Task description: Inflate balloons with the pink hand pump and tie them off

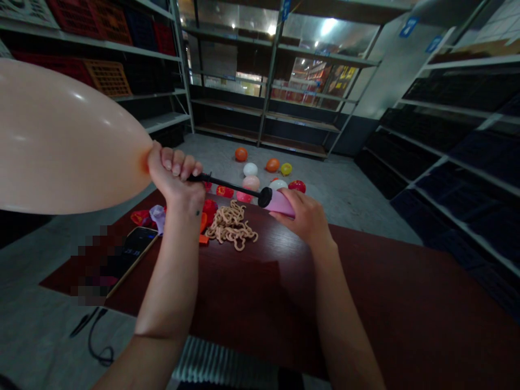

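Observation:
A big peach balloon [60,141] fills the upper left, blown up and taut. My left hand [173,173] is closed in a fist round the balloon's neck, where the black nozzle rod of a hand pump [231,186] enters it. My right hand [306,214] is wrapped round the pump's pink barrel [280,204], held level above the dark red table [365,303]. The rod is drawn out between my two hands.
On the table lie a heap of tan rubber bands [231,225], flat red and orange balloons [209,208] and a phone [134,246]. Several blown-up balloons [272,164] rest on the grey floor beyond. Metal shelving stands left, behind and right. A black cable [95,341] lies at lower left.

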`<state>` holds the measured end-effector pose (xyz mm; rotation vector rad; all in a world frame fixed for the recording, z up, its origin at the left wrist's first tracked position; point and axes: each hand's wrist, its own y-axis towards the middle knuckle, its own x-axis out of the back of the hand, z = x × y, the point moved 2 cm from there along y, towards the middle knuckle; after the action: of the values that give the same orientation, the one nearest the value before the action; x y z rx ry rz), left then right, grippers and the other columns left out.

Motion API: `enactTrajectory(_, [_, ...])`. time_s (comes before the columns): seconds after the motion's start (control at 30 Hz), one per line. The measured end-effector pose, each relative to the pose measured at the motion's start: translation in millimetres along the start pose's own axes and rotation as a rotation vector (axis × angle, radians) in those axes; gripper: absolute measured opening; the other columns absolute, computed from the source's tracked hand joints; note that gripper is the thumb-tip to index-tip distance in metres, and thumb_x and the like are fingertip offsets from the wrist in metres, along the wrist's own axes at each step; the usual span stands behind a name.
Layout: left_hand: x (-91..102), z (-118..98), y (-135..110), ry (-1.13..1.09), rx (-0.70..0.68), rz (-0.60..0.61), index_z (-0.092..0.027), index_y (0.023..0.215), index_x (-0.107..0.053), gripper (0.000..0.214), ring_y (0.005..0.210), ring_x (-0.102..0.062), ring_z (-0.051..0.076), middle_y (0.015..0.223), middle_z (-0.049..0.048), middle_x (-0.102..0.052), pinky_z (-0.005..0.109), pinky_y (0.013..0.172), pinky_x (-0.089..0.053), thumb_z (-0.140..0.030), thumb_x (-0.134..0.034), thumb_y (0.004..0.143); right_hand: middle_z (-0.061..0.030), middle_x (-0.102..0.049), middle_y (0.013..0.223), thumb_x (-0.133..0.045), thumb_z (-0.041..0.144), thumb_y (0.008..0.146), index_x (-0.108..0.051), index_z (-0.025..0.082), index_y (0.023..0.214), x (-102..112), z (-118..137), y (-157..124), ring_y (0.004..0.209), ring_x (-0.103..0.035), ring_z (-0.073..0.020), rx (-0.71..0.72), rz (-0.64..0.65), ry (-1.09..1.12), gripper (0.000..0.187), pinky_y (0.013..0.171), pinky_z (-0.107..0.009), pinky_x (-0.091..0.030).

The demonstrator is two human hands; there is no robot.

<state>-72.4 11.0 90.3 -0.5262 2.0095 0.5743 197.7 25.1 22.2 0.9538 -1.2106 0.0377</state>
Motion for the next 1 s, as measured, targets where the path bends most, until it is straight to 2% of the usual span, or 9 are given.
enactTrajectory(0.13, [3.8, 2.6, 0.2, 0.002, -0.01, 0.023, -0.019, 0.056, -0.025, 0.054, 0.033, -0.023, 0.007, 0.041, -0.0034, -0.027, 0.027, 0.041, -0.025, -0.032, -0.042, 0.105, -0.014, -0.073, 0.11, -0.063, 0.052, 0.089, -0.063, 0.016, 0.124, -5.1, 5.4, 1.8, 0.095, -0.068, -0.029, -0.035, 0.0, -0.093, 0.05, 0.078, -0.039, -0.05])
enactTrajectory(0.3, [-6.4, 22.0, -10.7, -0.024, -0.029, -0.025, -0.019, 0.057, -0.024, 0.053, 0.033, -0.021, 0.007, 0.043, -0.0047, -0.023, 0.025, 0.04, -0.023, -0.028, -0.043, 0.105, -0.0127, -0.074, 0.104, -0.062, 0.04, 0.085, -0.064, 0.018, 0.116, -1.4, -0.9, 0.9, 0.089, -0.068, -0.0281, -0.092, 0.022, -0.163, 0.038, 0.073, -0.037, -0.047])
enactTrajectory(0.47, [-15.0, 51.8, -24.9, -0.061, 0.063, -0.068, -0.019, 0.057, -0.022, 0.054, 0.034, -0.018, 0.006, 0.045, -0.0072, -0.019, 0.022, 0.039, -0.02, -0.027, -0.044, 0.105, -0.0127, -0.074, 0.1, -0.06, 0.041, 0.084, -0.065, 0.018, 0.111, 5.3, -1.1, 0.1, 0.084, -0.067, -0.0275, -0.108, 0.037, -0.206, 0.036, 0.068, -0.036, -0.044])
enactTrajectory(0.63, [-12.3, 87.0, -40.0, -0.056, 0.129, -0.069, -0.02, 0.056, -0.022, 0.054, 0.034, -0.02, 0.006, 0.045, -0.0079, -0.02, 0.023, 0.039, -0.022, -0.029, -0.052, 0.1, -0.0128, -0.075, 0.099, -0.061, 0.04, 0.085, -0.064, 0.017, 0.112, 1.6, 12.8, 4.1, 0.086, -0.068, -0.0284, -0.101, 0.083, -0.185, 0.035, 0.064, -0.035, -0.041])
enactTrajectory(0.73, [-9.1, 105.4, -46.4, -0.077, 0.182, -0.091, -0.02, 0.056, -0.024, 0.05, 0.034, -0.021, 0.006, 0.045, -0.0081, -0.021, 0.023, 0.039, -0.021, -0.023, -0.049, 0.1, -0.0128, -0.075, 0.103, -0.061, 0.037, 0.086, -0.064, 0.017, 0.115, -1.6, 17.8, 6.1, 0.088, -0.069, -0.0284, -0.114, 0.136, -0.174, 0.035, 0.065, -0.035, -0.041])
enactTrajectory(0.83, [-5.7, 115.8, -46.4, -0.104, 0.237, -0.121, -0.02, 0.056, -0.025, 0.047, 0.033, -0.021, 0.007, 0.044, -0.0077, -0.022, 0.023, 0.039, -0.02, -0.018, -0.045, 0.099, -0.0121, -0.076, 0.106, -0.061, 0.035, 0.087, -0.063, 0.017, 0.117, -5.4, 18.0, 6.7, 0.09, -0.07, -0.0281, -0.133, 0.188, -0.163, 0.035, 0.065, -0.034, -0.042])
enactTrajectory(1.0, [2.9, 121.0, -34.6, -0.123, 0.309, -0.158, -0.02, 0.054, -0.027, 0.047, 0.032, -0.022, 0.008, 0.042, -0.0069, -0.022, 0.025, 0.039, -0.022, -0.015, -0.041, 0.098, -0.01, -0.077, 0.107, -0.059, 0.039, 0.092, -0.064, 0.019, 0.117, -13.8, 16.0, 6.6, 0.091, -0.072, -0.0271, -0.161, 0.214, -0.125, 0.032, 0.064, -0.033, -0.043])
